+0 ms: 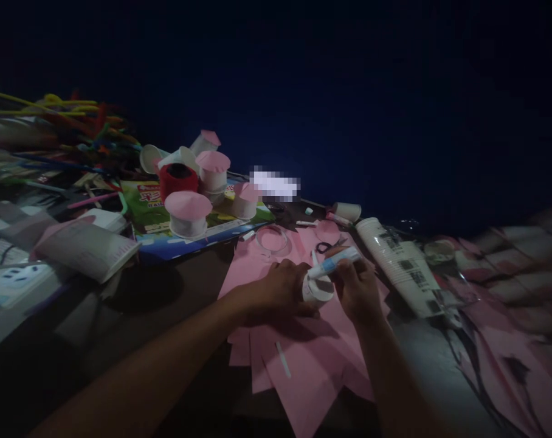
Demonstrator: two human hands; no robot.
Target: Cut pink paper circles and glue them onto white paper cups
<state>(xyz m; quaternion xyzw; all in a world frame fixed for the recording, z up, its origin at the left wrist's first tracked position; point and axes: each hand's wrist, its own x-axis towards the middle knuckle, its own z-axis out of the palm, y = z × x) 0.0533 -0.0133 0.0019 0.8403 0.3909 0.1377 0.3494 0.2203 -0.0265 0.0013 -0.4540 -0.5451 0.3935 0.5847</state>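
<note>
My left hand (287,286) is wrapped round a small white paper cup (318,291) above a spread of pink paper sheets (303,371). In my right hand (358,286) is a white tube with a blue band (333,263), tilted so its tip meets the cup's upper edge. Whether anything comes out of the tip cannot be made out. Behind the hands, a clear ring-shaped roll (271,239) and dark-handled scissors (324,247) lie on the pink paper.
Cups with pink paper tops (188,214) stand at back left by a red roll (178,180). A stack of white cups (397,264) lies right. A power strip (18,286) and pipe cleaners (98,125) are left.
</note>
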